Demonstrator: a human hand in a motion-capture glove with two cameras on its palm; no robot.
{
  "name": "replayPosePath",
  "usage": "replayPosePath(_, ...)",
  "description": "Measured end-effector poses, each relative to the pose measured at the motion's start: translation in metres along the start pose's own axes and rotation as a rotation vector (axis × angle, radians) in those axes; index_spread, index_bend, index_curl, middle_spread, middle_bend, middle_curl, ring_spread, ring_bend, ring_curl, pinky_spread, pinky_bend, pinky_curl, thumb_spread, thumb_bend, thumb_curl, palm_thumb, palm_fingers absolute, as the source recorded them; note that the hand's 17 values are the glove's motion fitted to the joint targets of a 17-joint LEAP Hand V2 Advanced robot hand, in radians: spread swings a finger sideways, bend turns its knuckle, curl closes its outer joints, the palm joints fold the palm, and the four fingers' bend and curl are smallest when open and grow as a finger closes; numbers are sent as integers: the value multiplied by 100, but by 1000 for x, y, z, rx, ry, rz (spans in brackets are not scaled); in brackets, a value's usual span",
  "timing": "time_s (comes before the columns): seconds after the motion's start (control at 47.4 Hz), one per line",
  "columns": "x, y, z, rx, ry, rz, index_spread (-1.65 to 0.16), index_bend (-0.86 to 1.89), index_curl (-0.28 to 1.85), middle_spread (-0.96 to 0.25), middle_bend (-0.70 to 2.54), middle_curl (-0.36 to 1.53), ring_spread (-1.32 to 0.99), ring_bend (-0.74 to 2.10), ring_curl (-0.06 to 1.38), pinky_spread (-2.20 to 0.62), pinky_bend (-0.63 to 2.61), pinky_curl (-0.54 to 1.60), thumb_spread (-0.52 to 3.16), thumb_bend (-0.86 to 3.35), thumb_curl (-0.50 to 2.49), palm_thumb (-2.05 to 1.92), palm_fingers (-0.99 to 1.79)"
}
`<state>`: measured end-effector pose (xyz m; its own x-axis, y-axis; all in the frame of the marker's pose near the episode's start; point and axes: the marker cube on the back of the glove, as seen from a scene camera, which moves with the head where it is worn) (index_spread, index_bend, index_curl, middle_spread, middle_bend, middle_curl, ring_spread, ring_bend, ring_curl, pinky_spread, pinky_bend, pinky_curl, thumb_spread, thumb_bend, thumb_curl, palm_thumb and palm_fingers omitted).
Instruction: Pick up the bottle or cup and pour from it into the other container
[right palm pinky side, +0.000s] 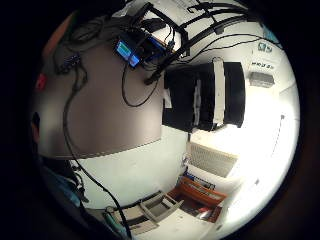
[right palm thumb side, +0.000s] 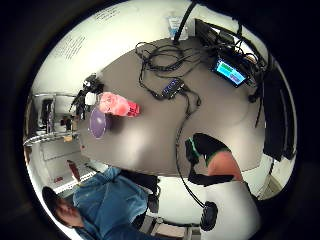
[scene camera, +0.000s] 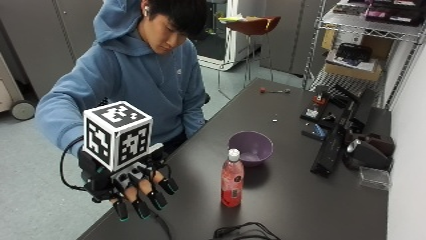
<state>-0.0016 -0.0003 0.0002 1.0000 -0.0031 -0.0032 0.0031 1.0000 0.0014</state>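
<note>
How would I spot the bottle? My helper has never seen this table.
On the dark table, look in front of the person, beside the purple bowl. The bottle stands upright there: slim, clear, pink-red liquid, white cap, the only tall thing nearby.

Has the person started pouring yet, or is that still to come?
Nothing looks done yet. The pink bottle stands upright with its cap on, beside the purple bowl on the table. The gloved right hand hangs open at the table's near edge, apart from the bottle. Grasping, lifting and pouring are all left.
</note>
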Motion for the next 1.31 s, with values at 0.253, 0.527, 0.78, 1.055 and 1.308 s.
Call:
replayPosePath(0.253,-15,-3,-4,-25,4,-27,-36,12,10,2,18,12,7,40,16,22,49,22,72,20,22,61,12)
replayPosePath(0.527,-22,-11,-4,7,-112,-67,-40,13,13,1,19,18,8,45,20,24,51,27,85,7,29,64,7)
replayPosePath(0.78,-42,-23,14,56,-441,-103,-41,14,16,2,20,23,9,46,22,24,52,30,88,-2,32,66,5)
replayPosePath(1.055,-84,-36,40,191,-801,-75,-38,14,18,3,20,27,9,46,24,25,49,31,89,-3,34,65,8)
replayPosePath(1.308,-126,-46,68,236,-1076,-95,-33,12,18,6,20,29,11,47,25,26,50,32,89,-3,36,64,6)
